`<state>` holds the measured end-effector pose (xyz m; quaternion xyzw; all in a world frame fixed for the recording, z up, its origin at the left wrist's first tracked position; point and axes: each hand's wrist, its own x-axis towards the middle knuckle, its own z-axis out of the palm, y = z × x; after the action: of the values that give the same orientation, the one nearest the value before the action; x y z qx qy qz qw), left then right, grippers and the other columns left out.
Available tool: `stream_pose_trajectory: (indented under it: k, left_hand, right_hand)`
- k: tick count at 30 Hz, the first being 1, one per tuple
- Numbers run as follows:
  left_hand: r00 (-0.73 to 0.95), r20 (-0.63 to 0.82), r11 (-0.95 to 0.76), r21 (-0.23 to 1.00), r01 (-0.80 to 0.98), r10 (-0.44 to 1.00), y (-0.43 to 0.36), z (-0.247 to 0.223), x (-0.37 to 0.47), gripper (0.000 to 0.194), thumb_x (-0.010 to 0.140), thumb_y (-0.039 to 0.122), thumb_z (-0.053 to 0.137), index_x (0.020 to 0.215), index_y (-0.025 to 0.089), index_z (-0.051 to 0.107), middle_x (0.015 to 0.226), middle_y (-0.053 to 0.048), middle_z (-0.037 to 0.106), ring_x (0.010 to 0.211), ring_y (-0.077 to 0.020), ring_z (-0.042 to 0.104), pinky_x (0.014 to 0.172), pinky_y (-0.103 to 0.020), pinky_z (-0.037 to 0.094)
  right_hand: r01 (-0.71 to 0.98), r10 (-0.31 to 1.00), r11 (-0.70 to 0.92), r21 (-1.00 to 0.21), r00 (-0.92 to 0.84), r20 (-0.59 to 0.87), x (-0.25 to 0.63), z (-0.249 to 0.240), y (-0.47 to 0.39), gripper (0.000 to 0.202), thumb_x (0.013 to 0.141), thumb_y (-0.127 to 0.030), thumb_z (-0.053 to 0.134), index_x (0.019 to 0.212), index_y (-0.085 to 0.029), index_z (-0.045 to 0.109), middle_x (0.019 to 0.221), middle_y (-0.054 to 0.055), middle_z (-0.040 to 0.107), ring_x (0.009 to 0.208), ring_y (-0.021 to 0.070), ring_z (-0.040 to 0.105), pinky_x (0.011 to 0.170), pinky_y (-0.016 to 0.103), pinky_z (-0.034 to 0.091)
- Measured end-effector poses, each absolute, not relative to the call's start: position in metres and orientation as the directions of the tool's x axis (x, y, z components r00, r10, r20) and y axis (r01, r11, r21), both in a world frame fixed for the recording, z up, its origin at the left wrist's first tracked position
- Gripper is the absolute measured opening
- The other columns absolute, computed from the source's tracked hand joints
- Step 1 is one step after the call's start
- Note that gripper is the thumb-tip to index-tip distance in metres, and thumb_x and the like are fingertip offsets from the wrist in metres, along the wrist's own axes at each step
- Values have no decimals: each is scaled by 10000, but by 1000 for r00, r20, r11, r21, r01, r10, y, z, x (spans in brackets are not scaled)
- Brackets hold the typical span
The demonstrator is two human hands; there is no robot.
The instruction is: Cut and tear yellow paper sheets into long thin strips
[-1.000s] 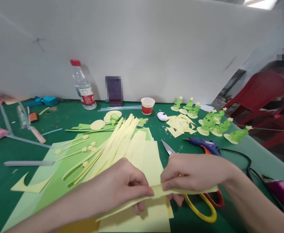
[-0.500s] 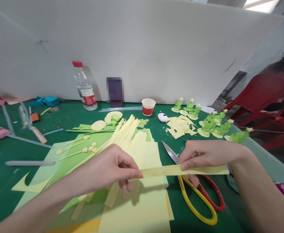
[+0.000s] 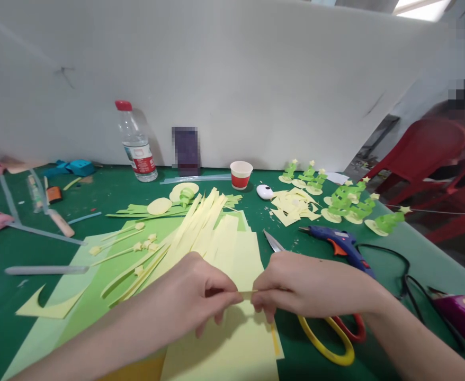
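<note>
A narrow pale-yellow paper strip (image 3: 247,295) is stretched between my two hands, only a short length of it showing. My left hand (image 3: 203,288) pinches one end between thumb and fingers. Close by on the right, my right hand (image 3: 307,280) pinches the strip too, hiding the rest. Both hands hover over pale-yellow paper sheets (image 3: 220,354). Scissors (image 3: 311,338) with yellow and red handles lie partly under my right hand. Just beyond my hands is a bundle of cut yellow strips (image 3: 200,227). Several small folded paper stars on stems (image 3: 139,246) lie to the left.
A blue glue gun (image 3: 343,241) and a purple tool (image 3: 461,317) lie right. Several green spiral trees with stars (image 3: 341,201) stand behind, near paper scraps (image 3: 296,205). A paper cup (image 3: 241,176) and water bottle (image 3: 139,156) stand by the white wall.
My right hand has slid left along the strip, close to my left hand. The strip's long free end no longer shows, and the glue gun has come into view.
</note>
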<state>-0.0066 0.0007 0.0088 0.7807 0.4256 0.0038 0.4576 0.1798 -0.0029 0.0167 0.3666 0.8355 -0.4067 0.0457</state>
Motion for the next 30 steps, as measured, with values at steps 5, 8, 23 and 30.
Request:
stream_pose_trajectory:
  k: [5, 8, 23, 30]
  left_hand:
    - [503, -188, -254, 686, 682, 843, 13, 14, -18, 348, 774, 408, 495, 583, 168, 660, 488, 7, 565, 418, -96, 429, 396, -195, 302]
    - [351, 70, -284, 742, 607, 934, 17, 13, -23, 275, 741, 402, 540, 613, 187, 653, 577, 10, 621, 473, -108, 450, 400, -190, 301]
    - [591, 537, -770, 587, 250, 602, -4, -17, 3, 106, 777, 96, 562, 707, 139, 629, 655, -2, 670, 605, -98, 592, 744, -221, 502]
    - [569, 555, -792, 485, 372, 607, -4, -23, 1, 129, 779, 130, 509, 712, 171, 612, 648, 22, 685, 551, -98, 608, 794, -269, 507]
  right_hand:
    - [700, 653, 244, -672, -630, -419, 189, 25, 0, 367, 876, -186, 382, 655, -94, 660, 653, 45, 678, 544, 99, 516, 555, 200, 366]
    - [716, 695, 205, -668, -587, -416, 190, 30, 0, 403, 885, -230, 384, 630, -105, 670, 634, 26, 656, 525, 92, 475, 518, 205, 323]
    - [737, 758, 290, -611, -566, -323, 173, 23, -18, 324, 822, -157, 400, 588, -126, 623, 460, -50, 421, 433, 51, 362, 435, 178, 259]
    - [783, 841, 301, -544, -487, -236, 168, 15, -22, 315, 830, -179, 384, 538, -149, 498, 465, -49, 349, 454, 66, 317, 426, 206, 212]
